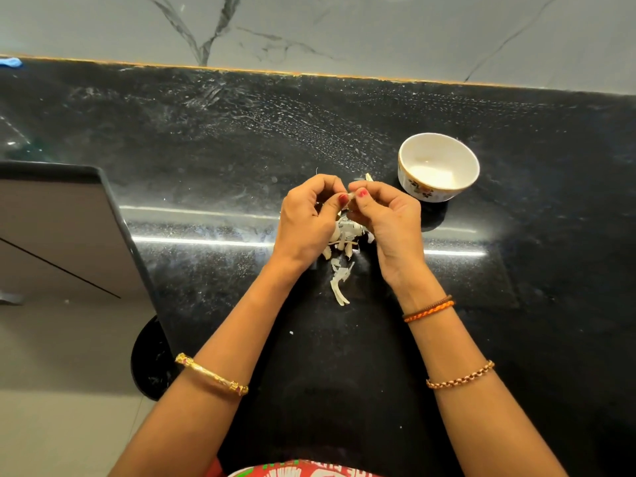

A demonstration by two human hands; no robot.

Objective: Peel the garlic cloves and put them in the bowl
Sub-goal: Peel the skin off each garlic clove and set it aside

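Observation:
Above the black counter, my left hand and my right hand meet, both thumbs and fingers pinching one small garlic clove. Most of the clove is hidden by my fingertips. Under my hands lies a heap of garlic cloves and papery skins, with a strip of peel trailing toward me. The white bowl with a flower pattern stands to the right and a little beyond my right hand; I see no cloves inside it.
The black stone counter runs back to a marble wall. Its left edge drops off to a lower floor area. A blue scrap lies at the far left back corner.

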